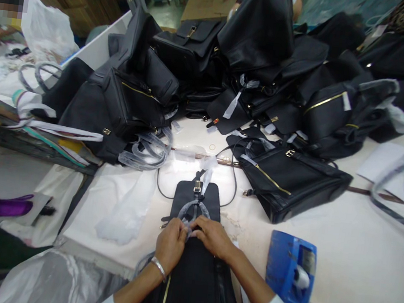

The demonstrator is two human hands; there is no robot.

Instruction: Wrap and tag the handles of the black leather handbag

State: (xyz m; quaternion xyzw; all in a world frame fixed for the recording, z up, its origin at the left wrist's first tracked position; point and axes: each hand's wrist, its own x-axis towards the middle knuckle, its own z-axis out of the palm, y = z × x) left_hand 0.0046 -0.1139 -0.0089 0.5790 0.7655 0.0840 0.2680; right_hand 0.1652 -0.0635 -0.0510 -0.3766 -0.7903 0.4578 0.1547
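On the white tabletop [363,274], near edge, directly before the person: one black bag [195,278], lying lengthwise, flap end farthest away. Fittings: gold-toned buckle [197,186] on the flap; gold-toned zip [165,298] along the left side; handle loop [184,207] in clear wrapping, standing over the flap.

Left hand [169,245], silver-coloured bracelet [158,268] at wrist: fingers pinching the clear wrapping at the loop's near end. Right hand [212,237]: fingers bent to the same spot, touching the wrapping; whether they press together, cannot tell.

Adjacent, right: one blue device [278,264] with white roll; beyond it, one black bag with diagonal zip [293,185]. Left: one translucent plastic sheet [123,220], crumpled. Rear: heap of black bags [185,46], several handles plastic-wrapped.
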